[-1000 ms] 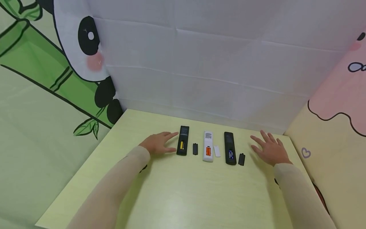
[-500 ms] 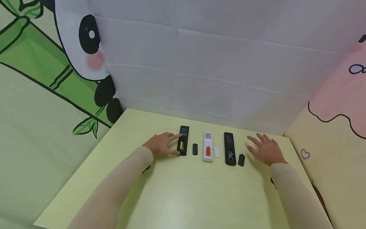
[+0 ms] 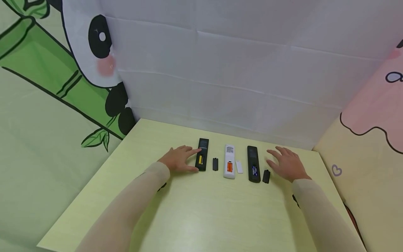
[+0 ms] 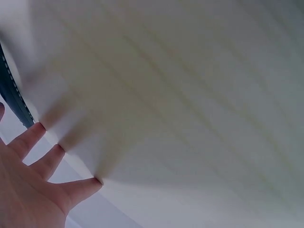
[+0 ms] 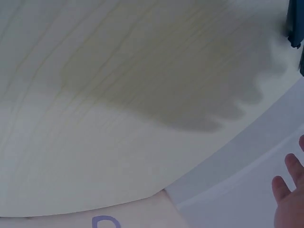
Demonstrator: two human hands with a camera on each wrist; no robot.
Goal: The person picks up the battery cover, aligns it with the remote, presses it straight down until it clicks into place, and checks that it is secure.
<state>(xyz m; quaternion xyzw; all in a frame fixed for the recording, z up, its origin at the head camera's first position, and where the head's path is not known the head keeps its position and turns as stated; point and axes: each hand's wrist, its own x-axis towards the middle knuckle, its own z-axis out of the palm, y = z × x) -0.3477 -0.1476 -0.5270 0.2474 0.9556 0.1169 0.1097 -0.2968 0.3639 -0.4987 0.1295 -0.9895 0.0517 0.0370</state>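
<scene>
Three remote controls lie face down in a row with their battery compartments uncovered. My left hand [image 3: 180, 159] is at the left black remote [image 3: 202, 154], which shows a yellow battery. Its index finger and thumb reach that remote's left side; in the left wrist view the other fingertips [image 4: 97, 181] rest on the table. A white remote [image 3: 229, 154] with orange batteries lies in the middle. The right black remote [image 3: 253, 157] holds blue batteries. My right hand [image 3: 288, 164] hovers, fingers spread, just right of this remote and its small black battery cover [image 3: 266, 176].
Another black battery cover [image 3: 215, 164] lies between the left and middle remotes, and a white battery cover [image 3: 239, 167] beside the white remote. A pale wood-look table [image 3: 195, 217] meets a white cloth backdrop [image 3: 226, 87], with printed cloth walls on both sides.
My left hand has moved right, its thumb and index finger coming up to the left black remote. The right hand has drifted left toward the right black remote. The remotes stay in place.
</scene>
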